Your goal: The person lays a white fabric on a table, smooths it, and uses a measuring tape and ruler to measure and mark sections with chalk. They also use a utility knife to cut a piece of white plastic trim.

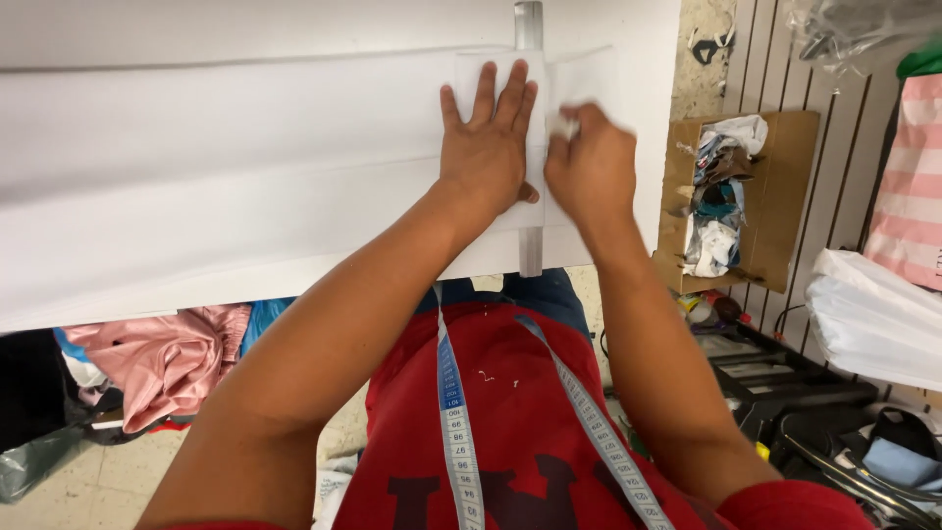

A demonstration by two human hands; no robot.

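A long, flat metal ruler (530,250) lies across a smooth white sheet of cloth or paper (245,196) spread over the white desk (343,25), running straight away from the person at the desk's right end. The left hand (488,147) is fully open, palm down and fingers spread, pressing on the ruler and on a smaller white rectangular piece (471,69) beneath it; that flat weight seems meant to keep the straightedge and the layers from sliding. The right hand (592,167) sits just beside it on the ruler's right edge, curled loosely closed around something small and white, perhaps chalk, though motion blur makes that uncertain. Held against the ruler's edge this way, it has a straight guide to follow.

The white sheet shows soft lengthwise folds and hangs slightly over the near edge. A blue-and-grey flexible measuring tape (453,412) drapes round the neck over a red shirt (510,432). To the right, an open brown cardboard box (785,177) holds crumpled scraps; a pink garment (167,358) lies bunched under the desk.
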